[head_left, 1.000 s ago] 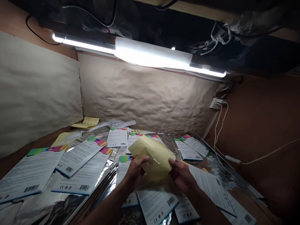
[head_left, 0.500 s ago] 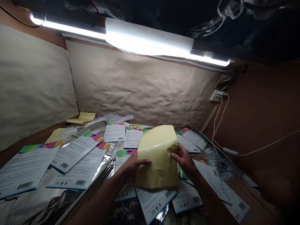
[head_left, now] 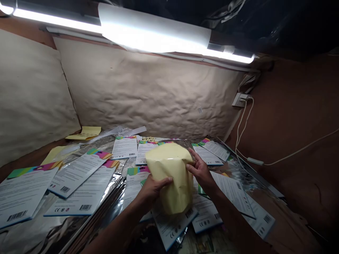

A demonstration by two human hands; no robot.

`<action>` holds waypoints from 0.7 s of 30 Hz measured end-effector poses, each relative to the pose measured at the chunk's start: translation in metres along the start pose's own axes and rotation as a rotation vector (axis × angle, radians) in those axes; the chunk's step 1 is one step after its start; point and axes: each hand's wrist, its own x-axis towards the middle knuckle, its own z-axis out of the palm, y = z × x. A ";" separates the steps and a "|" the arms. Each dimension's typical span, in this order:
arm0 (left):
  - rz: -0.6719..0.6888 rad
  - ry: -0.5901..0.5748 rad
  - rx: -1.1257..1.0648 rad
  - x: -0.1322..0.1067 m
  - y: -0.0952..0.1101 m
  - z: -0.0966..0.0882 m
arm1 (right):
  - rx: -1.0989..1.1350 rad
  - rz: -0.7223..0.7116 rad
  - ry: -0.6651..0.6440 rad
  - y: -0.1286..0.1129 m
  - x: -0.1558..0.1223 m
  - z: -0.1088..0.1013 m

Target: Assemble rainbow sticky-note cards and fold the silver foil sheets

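Note:
Both my hands hold a glossy pale yellow sheet (head_left: 169, 180), which is bent into a loose curl. My left hand (head_left: 155, 192) cups its lower left side, and my right hand (head_left: 201, 171) grips its right edge. The sheet hides part of the printed cards (head_left: 79, 176) beneath it. These cards have barcodes and multicoloured top bands, and they lie scattered over crumpled silver foil (head_left: 66, 233).
Loose yellow sheets (head_left: 83, 132) lie at the back left against a creased beige paper wall (head_left: 145, 95). A bright tube lamp (head_left: 156, 35) runs above. On the brown right wall, a white cable (head_left: 242, 141) leads down from a wall socket (head_left: 239, 100).
The yellow sheet has curled tighter between my hands, and my hands have drawn closer together. The whole scene has shifted up and left in view as my head moved.

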 end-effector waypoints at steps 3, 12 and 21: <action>0.055 0.057 -0.022 0.003 -0.002 -0.002 | -0.331 -0.116 0.234 0.001 -0.006 0.001; 0.163 0.188 0.034 -0.001 0.004 0.005 | -0.697 -0.553 -0.052 -0.010 -0.038 0.037; 0.239 0.169 0.224 -0.004 0.002 0.004 | -0.708 -0.555 0.018 -0.009 -0.041 0.041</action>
